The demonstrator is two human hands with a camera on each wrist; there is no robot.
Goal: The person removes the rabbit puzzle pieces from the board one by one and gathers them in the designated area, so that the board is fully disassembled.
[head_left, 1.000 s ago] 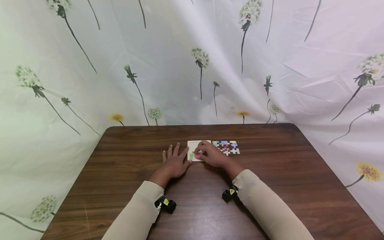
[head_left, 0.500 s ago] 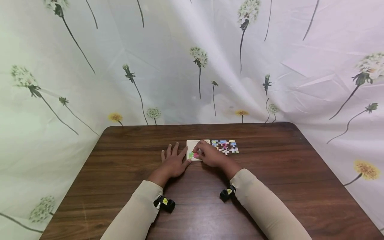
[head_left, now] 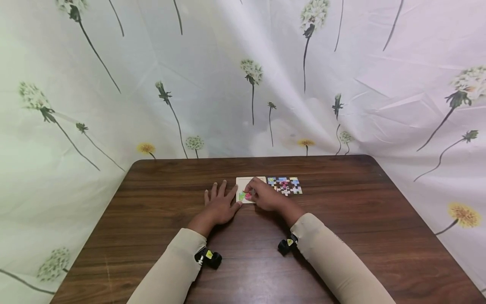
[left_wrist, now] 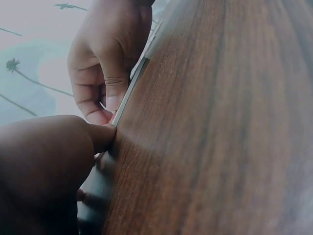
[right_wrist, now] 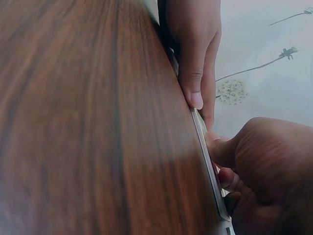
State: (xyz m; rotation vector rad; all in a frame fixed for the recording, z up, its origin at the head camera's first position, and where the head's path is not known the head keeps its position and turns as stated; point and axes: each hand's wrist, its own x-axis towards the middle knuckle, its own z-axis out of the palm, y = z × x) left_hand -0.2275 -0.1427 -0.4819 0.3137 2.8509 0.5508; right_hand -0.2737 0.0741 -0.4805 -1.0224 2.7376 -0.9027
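Observation:
A small pale puzzle tray (head_left: 242, 181) lies flat on the table, with green and pink printed pieces in its near left part. My left hand (head_left: 221, 209) rests on the table to its left, fingers spread, thumb and index fingertip at the tray's edge. Over the tray, my right hand (head_left: 265, 196) has its fingers curled down and pinches a pinkish puzzle piece (head_left: 248, 196) low against the board. In the left wrist view, the right thumb (left_wrist: 115, 93) and fingers meet right at the tray's edge. The right fingers hide much of the tray's middle.
Several loose puzzle pieces (head_left: 295, 182), blue, white and pink, lie in two rows just right of the tray. The dark wooden table (head_left: 243, 270) ends at a dandelion-printed cloth (head_left: 220, 105) at the back. Each sleeve carries a small black wrist camera (head_left: 287, 245).
The right fingertips have shifted slightly over the pink piece and settled lower on the tray. The left hand keeps its place; the whole view has moved a little.

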